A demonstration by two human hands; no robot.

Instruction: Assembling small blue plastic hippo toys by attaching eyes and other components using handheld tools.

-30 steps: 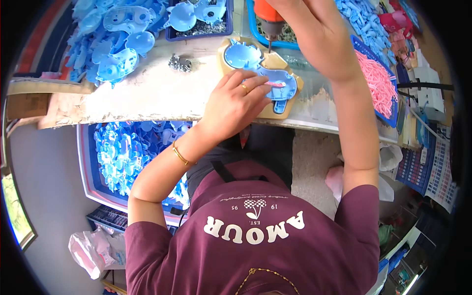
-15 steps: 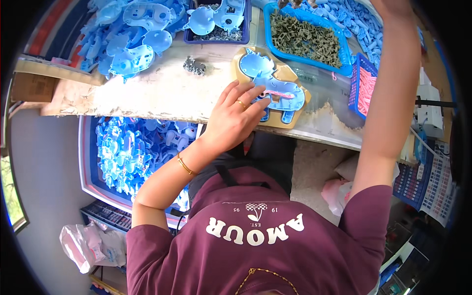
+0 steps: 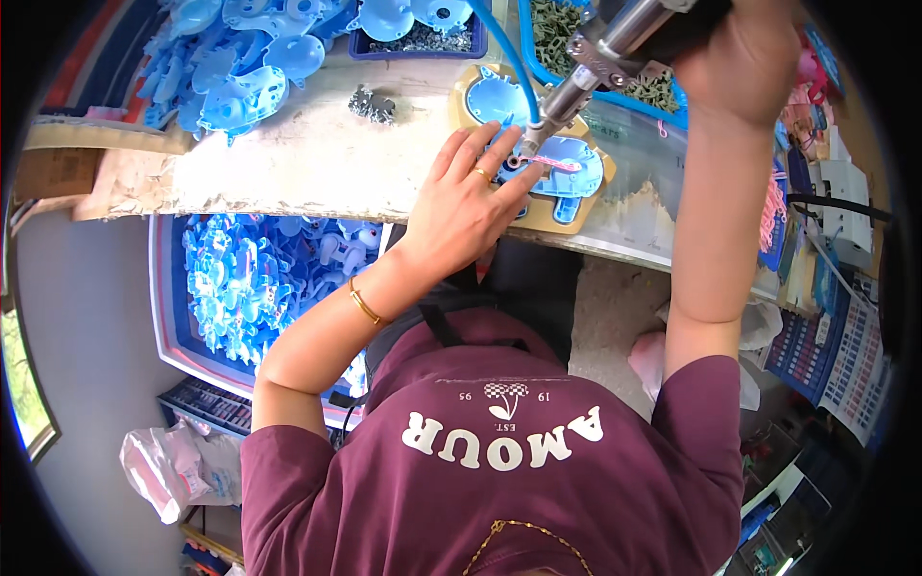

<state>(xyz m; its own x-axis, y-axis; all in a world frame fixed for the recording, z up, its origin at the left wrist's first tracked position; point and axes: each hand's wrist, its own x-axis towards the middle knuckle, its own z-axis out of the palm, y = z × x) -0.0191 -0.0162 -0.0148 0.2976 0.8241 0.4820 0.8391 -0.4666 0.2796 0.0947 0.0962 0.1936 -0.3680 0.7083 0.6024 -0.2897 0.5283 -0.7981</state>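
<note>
My left hand (image 3: 459,206) lies with fingers stretched and apart on a light-blue plastic toy half-shell (image 3: 583,165). The shell sits in a tan fixture board (image 3: 569,223) at the table's front edge. A thin pink strip (image 3: 562,164) lies inside it. My right hand (image 3: 740,77) is wrapped round a power screwdriver (image 3: 629,34) with a metal nose and a blue hose (image 3: 514,58). The nose slants down to the shell beside my left fingertips; whether its tip touches is hidden. Part of the shell is covered by the tool and fingers.
Blue shells (image 3: 245,91) are heaped at the back left, beside a dark-blue bin of screws (image 3: 423,65). A small metal cluster (image 3: 372,104) lies on the table. Green parts (image 3: 555,38) fill a blue tray. Below left stands a box of blue assemblies (image 3: 235,293).
My right hand has come down from the upper edge, bringing the screwdriver into view over the shell. My left hand stays on the shell. The whole view has shifted slightly.
</note>
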